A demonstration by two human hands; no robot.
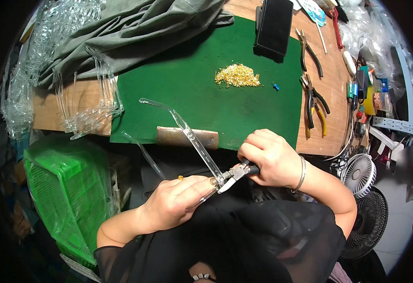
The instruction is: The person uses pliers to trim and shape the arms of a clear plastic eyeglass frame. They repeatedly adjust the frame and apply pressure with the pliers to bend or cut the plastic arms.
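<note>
Steadying matters most here: the left hand point(174, 197) is closed round the clear frame point(191, 136), just off the near edge of the tabletop point(317, 145), and the right hand point(273, 161) is wrapped round the pliers point(239, 171), nose at the frame's corner. I'd brace close to that corner, squeeze gently and avoid twisting; clear stuff probably scratches easily.

The clear plastic eyeglass frame point(194, 140) sits tilted in the left hand point(175, 198), arms unfolded and pointing up-left, away from the body; silvery-headed, dark-handled pliers point(238, 173) in the right hand point(275, 159) meet its hinge corner
</note>
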